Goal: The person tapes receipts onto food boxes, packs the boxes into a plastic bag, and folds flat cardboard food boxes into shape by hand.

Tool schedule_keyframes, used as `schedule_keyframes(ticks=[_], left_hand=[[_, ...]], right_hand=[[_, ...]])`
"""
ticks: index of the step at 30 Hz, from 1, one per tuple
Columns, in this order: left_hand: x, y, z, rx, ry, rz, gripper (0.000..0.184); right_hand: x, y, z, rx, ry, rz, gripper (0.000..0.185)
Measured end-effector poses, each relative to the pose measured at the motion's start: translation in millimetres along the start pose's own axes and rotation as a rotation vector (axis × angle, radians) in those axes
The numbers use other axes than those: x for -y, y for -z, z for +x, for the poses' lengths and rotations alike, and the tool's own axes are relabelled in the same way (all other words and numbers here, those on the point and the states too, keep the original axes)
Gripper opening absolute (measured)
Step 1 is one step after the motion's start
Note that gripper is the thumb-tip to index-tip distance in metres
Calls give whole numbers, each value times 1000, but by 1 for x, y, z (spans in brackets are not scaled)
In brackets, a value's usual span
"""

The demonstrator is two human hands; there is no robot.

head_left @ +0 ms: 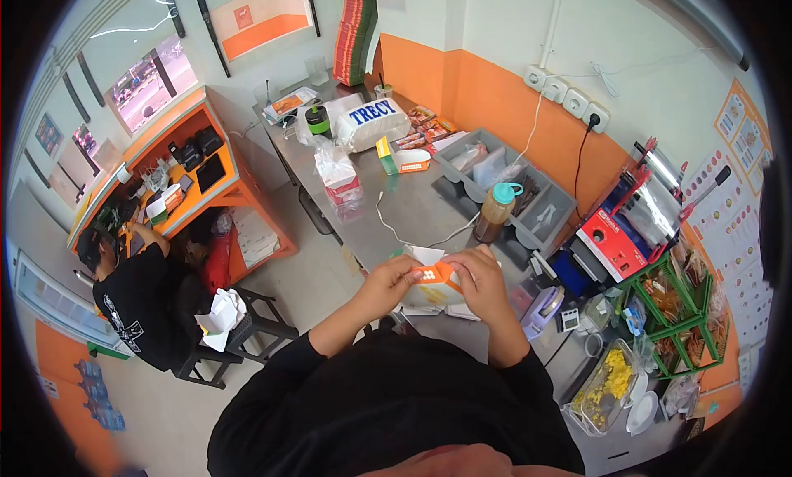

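A small white and orange paper food box [434, 277] is between my two hands, close to the table's front edge. My left hand [386, 284] grips its left side, the thumb and fingers closed on the cardboard. On the other side, my right hand [480, 284] pinches the orange edge. An orange flap stands up at the middle, and white cardboard shows behind it. Below the box lie more white cardboard pieces [421, 310], partly covered by my hands. Part of the box's underside is hidden.
Beyond my hands stand a grey divided organizer [544, 217] and a bottle with a turquoise lid [497, 211]. A red sealing machine [615, 242], green baskets [672, 312] and a tray of yellow food [606, 386] are to the right. Someone in black [140, 300] sits at left.
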State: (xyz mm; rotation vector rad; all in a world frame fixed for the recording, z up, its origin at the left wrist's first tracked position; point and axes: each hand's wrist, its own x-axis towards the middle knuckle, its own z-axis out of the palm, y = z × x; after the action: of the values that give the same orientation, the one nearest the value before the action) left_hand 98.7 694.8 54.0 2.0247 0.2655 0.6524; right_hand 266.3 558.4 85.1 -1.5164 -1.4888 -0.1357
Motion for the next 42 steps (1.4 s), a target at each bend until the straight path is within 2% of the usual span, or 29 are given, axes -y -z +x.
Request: schedule_keyframes(ticks=[2, 3, 5, 6, 8, 12, 14, 15, 17, 18, 22, 24, 25, 27, 36, 42], left_hand=[[0, -2, -3, 85, 239, -137, 20], [-2, -2, -3, 84, 241, -136, 20], [-8, 0, -3, 248, 378, -259, 21], [-5, -2, -3, 246, 378, -260, 21], [4, -6, -5, 314, 344, -518, 20], [12, -11, -9, 340, 311, -565, 17], [19, -15, -9, 74, 384, -728, 17], [18, -17, -9, 71, 384, -729, 17], [17, -22, -8, -115, 477, -1020, 17], [8, -20, -6, -78, 448, -1070, 17], [8, -19, -8, -136, 468, -1106, 18], [22, -20, -12, -159, 316, -1033, 17], [27, -20, -13, -161, 319, -1033, 17], [33, -20, -13, -204, 193, -1065, 11], [18, -34, -12, -414, 152, -890, 9], [23, -39, -13, -398, 175, -877, 10]], right_hand=[[-5, -5, -4, 155, -55, 124, 13], [-5, -6, -4, 155, -54, 126, 13], [-6, -9, -6, 299, -13, 167, 12], [-4, -10, -6, 300, -13, 168, 12], [-1, -14, -7, 303, -66, 236, 15], [2, -24, -12, 277, -119, 202, 18], [-2, -31, -16, -19, -143, 119, 28], [5, -32, -14, -16, -141, 119, 28], [28, -37, -7, -17, -7, 47, 33], [32, -39, -7, -17, 20, -25, 38], [27, -48, -15, -63, -19, -10, 36], [29, -43, -15, -52, -2, 82, 37], [30, -44, -15, -51, -4, 84, 37], [30, -47, -16, -113, -52, 223, 31], [21, -60, -25, -168, -386, 740, 20], [24, -57, -27, -183, -422, 756, 19]])
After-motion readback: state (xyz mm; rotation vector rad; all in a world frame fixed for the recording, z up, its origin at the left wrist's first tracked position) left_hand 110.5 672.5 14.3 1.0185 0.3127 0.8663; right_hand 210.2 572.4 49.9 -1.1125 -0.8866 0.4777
